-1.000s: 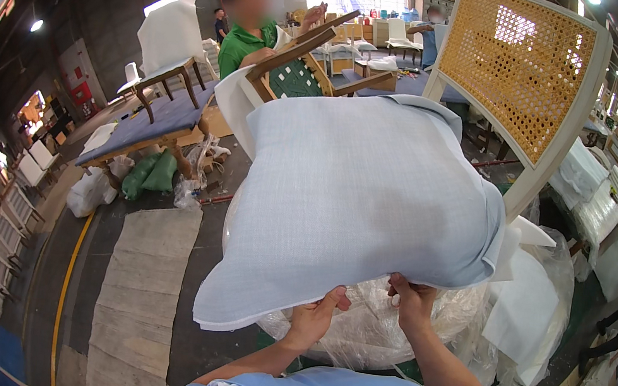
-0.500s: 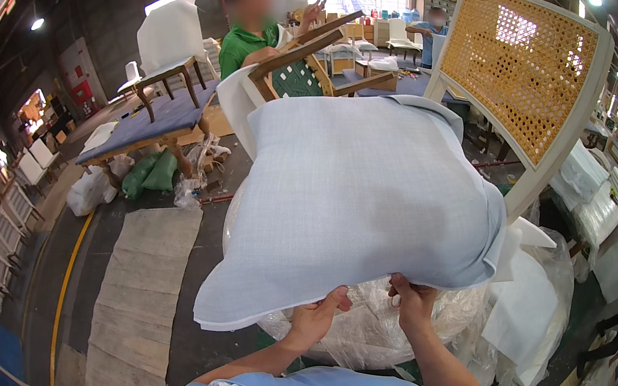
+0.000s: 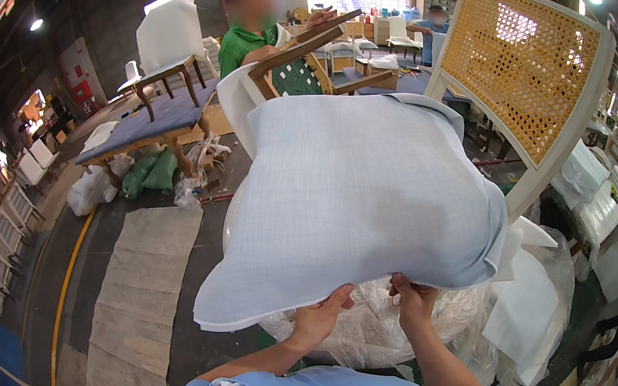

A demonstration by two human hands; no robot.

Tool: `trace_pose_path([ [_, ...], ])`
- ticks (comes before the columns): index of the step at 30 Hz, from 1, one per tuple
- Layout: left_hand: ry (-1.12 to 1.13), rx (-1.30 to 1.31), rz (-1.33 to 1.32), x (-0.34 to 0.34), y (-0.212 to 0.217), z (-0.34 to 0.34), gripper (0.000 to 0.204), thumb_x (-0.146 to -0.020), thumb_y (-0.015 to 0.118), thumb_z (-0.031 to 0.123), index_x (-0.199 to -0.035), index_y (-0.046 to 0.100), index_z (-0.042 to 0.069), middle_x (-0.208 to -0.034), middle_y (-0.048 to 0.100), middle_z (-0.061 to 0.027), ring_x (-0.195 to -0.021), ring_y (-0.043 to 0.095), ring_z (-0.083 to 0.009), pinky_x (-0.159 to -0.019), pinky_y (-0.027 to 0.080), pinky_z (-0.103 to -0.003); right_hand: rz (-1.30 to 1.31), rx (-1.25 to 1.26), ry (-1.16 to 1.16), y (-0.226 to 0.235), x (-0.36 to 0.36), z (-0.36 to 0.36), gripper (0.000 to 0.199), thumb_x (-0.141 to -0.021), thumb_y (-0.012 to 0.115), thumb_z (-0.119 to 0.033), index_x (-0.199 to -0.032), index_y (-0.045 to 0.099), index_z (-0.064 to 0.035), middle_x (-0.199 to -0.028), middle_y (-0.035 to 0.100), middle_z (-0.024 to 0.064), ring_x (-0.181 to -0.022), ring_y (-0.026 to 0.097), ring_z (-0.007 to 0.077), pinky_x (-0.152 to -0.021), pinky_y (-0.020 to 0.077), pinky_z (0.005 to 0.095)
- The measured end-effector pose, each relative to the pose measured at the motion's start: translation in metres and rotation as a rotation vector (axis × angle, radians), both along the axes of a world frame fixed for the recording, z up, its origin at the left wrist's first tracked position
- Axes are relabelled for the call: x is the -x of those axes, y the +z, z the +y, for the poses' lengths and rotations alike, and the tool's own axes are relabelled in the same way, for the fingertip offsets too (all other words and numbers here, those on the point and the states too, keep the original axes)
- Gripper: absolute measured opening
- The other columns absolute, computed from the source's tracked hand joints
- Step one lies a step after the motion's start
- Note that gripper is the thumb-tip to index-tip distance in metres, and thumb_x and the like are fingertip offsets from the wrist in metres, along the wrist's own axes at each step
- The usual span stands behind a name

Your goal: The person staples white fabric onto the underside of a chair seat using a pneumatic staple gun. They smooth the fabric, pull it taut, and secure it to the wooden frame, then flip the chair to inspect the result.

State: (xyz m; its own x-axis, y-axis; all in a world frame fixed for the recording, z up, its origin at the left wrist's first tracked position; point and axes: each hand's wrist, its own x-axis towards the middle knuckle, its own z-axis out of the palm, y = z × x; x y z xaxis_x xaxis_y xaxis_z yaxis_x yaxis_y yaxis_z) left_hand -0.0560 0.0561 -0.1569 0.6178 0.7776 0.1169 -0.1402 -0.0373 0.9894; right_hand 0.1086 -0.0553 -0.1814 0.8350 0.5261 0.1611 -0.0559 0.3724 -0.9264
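Pale blue-grey fabric (image 3: 343,174) lies draped over the seat of a chair with a white frame and a woven cane back (image 3: 524,73). Its near edge hangs loose, with a long corner drooping at the left. My left hand (image 3: 321,316) is closed at that near edge, thumb up against the cloth and the other fingers partly hidden. Just right of it, my right hand (image 3: 414,304) pinches the same edge, its fingertips tucked under the cloth. A small pale loop shows by the right fingers; I cannot tell what it is.
Clear plastic wrap (image 3: 354,328) bunches beneath the chair, with white sheets (image 3: 521,303) to the right. Across from me, a person in green (image 3: 246,44) handles an upturned wooden chair (image 3: 303,59). A blue padded bench (image 3: 154,122) stands left, above green bags (image 3: 161,172).
My left hand has shifted slightly up and to the right along the fabric's edge. My right hand stays put. The hand of the person in green has moved down towards the chair leg.
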Motion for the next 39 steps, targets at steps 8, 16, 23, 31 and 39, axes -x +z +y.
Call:
trace_pose_path([
  [8,0.001,-0.005,-0.01,0.0007,-0.0037,0.0002,0.019,-0.101,0.071,0.02,-0.103,0.073,0.002,-0.079,0.073,-0.0063,-0.072,0.068,-0.0128,-0.07,0.055,-0.028,-0.017,0.019,0.008,-0.0005,-0.0011,-0.0008,0.008,-0.093,0.078,-0.008,-0.089,0.072,-0.003,-0.08,0.071,0.0046,-0.066,0.064,0.0136,-0.061,0.0525,0.0295],
  [16,-0.002,-0.02,-0.006,0.0008,-0.0064,0.0015,0.02,-0.101,0.071,0.022,-0.1,0.074,0.002,-0.078,0.073,-0.0059,-0.073,0.068,-0.0129,-0.07,0.054,-0.028,-0.021,0.012,0.015,0.001,-0.0009,-0.001,0.008,-0.093,0.077,-0.008,-0.089,0.072,-0.0027,-0.08,0.072,0.0046,-0.066,0.064,0.0137,-0.061,0.0519,0.0293],
  [23,0.005,-0.024,-0.006,0.0004,-0.0083,0.0014,0.021,-0.101,0.071,0.023,-0.099,0.074,0.003,-0.079,0.073,-0.0056,-0.073,0.067,-0.0123,-0.069,0.054,-0.028,-0.019,0.021,0.014,0.0036,-0.0007,-0.0015,0.008,-0.092,0.078,-0.007,-0.089,0.072,-0.0025,-0.079,0.071,0.0046,-0.065,0.063,0.0136,-0.061,0.0517,0.0292],
  [31,0.043,0.025,-0.102,-0.0048,-0.0023,-0.0064,0.015,-0.098,0.074,0.016,-0.099,0.074,0.001,-0.078,0.072,-0.0055,-0.071,0.067,-0.0123,-0.067,0.055,-0.028,-0.024,0.011,0.027,0.0007,-0.0016,-0.002,0.005,-0.093,0.075,-0.005,-0.09,0.072,-0.0022,-0.081,0.071,0.0044,-0.066,0.064,0.0133,-0.061,0.0523,0.0292],
  [39,0.075,0.007,-0.031,-0.0063,0.0001,-0.0074,0.016,-0.099,0.074,0.017,-0.099,0.073,0.0,-0.078,0.07,-0.0048,-0.07,0.065,-0.0115,-0.066,0.054,-0.027,-0.042,-0.006,0.044,-0.0018,-0.004,-0.001,0.006,-0.094,0.075,-0.007,-0.092,0.071,-0.002,-0.082,0.071,0.0042,-0.066,0.063,0.013,-0.061,0.0529,0.0289],
])
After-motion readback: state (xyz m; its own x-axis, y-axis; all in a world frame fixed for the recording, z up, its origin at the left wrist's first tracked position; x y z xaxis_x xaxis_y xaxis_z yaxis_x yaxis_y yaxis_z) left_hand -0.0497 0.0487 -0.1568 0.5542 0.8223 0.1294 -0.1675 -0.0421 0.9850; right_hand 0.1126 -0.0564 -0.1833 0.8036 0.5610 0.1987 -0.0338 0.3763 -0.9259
